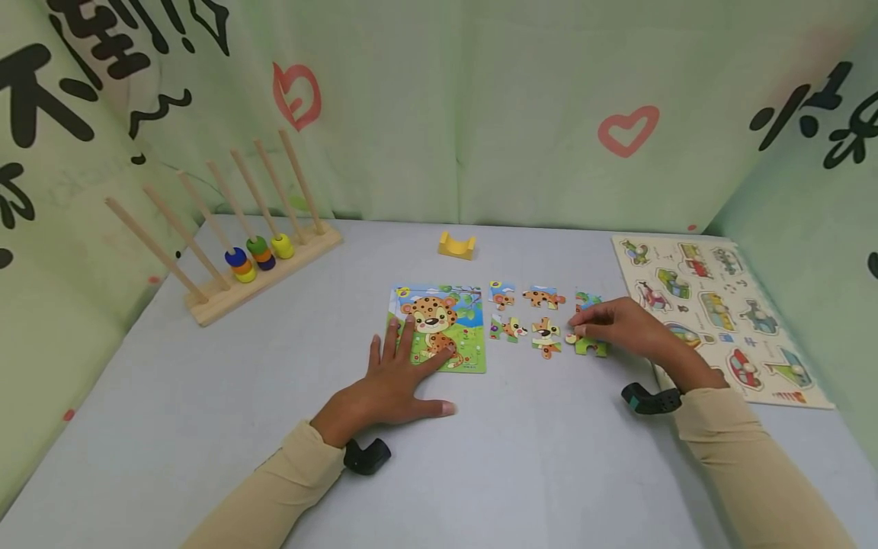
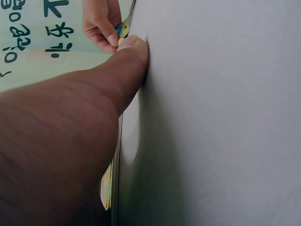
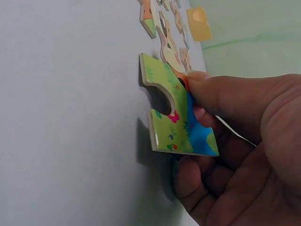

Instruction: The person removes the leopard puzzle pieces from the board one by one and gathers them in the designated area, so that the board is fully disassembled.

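Note:
My left hand lies with spread fingers, its fingertips resting on the lower part of a square leopard picture. In the left wrist view its thumb stretches across the tabletop. With thumb and fingers, my right hand pinches a green and blue jigsaw piece, tilted up from the table in the right wrist view. Left of this hand lie several loose jigsaw pieces, among them a leopard-face piece and a spotted-body piece. Another piece is partly covered by the right hand.
A wooden peg stand with coloured rings is at the back left. At the back middle sits a yellow curved block. A vehicle puzzle board lies at the right, partly under the right forearm. Green curtains surround the table.

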The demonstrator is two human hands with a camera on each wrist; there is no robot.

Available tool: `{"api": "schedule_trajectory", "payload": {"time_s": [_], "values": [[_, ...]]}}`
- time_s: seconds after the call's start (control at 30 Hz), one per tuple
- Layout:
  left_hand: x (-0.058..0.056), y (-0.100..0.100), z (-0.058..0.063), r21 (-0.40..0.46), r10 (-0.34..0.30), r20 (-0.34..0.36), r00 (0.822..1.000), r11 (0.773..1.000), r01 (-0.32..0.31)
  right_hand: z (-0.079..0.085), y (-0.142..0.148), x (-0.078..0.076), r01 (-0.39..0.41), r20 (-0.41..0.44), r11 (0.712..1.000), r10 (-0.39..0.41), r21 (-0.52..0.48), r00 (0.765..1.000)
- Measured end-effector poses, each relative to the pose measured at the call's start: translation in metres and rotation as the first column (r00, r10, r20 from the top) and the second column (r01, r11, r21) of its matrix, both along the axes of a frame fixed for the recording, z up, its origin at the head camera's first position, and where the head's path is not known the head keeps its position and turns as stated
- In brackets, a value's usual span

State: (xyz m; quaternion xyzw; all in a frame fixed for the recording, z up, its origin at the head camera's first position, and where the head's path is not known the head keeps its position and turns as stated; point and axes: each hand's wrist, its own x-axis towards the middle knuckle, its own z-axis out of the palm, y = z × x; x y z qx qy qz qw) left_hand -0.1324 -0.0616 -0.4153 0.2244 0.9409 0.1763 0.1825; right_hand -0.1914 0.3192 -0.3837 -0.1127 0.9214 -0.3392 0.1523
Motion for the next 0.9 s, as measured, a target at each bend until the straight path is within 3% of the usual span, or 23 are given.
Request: {"api": "schedule_trajectory", "payload": {"time_s": [0.4,0.6,0.9], "values": [[0.001,0.000,0.002,0.004,-0.006,-0.013,1.000,1.000,0.006,0.000,-0.009,0.004,-0.056,-0.142,0.996,0.066,0.068,0.988],[0.002,0.000,0.003,0.019,-0.013,-0.023,1.000,1.000,0.014,0.001,-0.009,0.006,-0.017,-0.184,0.993,0.037,0.114,0.982],[0.002,-0.002,0.002,-0.003,-0.016,-0.037,0.999,1.000,0.016,0.007,-0.014,0.003,0.030,-0.193,0.995,-0.011,0.094,0.981]]}}
